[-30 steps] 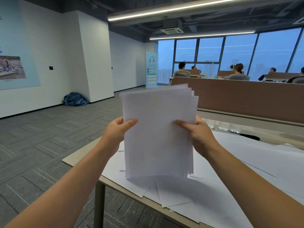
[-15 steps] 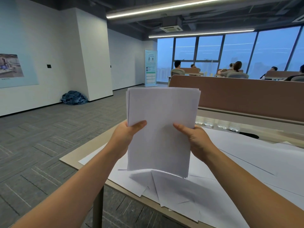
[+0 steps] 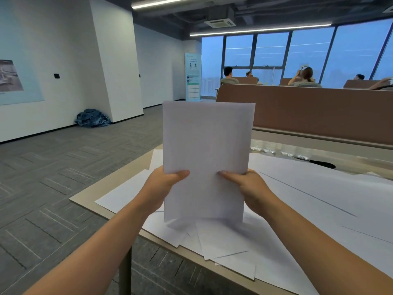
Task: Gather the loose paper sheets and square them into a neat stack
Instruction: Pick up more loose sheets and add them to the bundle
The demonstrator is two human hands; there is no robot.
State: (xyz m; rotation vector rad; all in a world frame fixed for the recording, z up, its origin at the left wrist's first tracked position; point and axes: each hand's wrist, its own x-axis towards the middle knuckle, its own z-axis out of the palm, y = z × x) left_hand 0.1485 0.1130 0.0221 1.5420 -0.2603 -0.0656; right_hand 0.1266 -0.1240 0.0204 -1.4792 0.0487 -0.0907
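Counts: one stack of paper [image 3: 206,158], two hands on it.
- The left hand [image 3: 161,188] grips the stack's left edge, with its thumb [image 3: 180,173] flat on the front face.
- The right hand [image 3: 248,188] grips the right edge the same way. The fingers behind the stack are hidden.
- The stack is upright between the two thumbs. It rises well above them and reads as a single outline at the top.
- Its bottom edge hangs below the fingers, just over the loose sheets [image 3: 223,248]. I cannot tell if they touch.

The loose sheets are several and overlap in a fan under and nearer than the fingers. I can't get an exact count. Larger white sheets [image 3: 319,199] spread out to the right of the right fingers.

Around:
- A row of clear containers [image 3: 263,146] sits beyond the right fingers, count unclear.
- One black object [image 3: 323,165] lies just right of that row.
- A brown divider [image 3: 319,107] stands behind the stack and closes off the far side.
- I count four seated people [image 3: 306,76] beyond the divider.

Edges: the table [image 3: 85,201] rim runs diagonally under the left forearm, and some loose sheets overhang its near edge. Left of the left fingers is open carpet. One blue bundle [image 3: 92,121] lies on it at the far wall.
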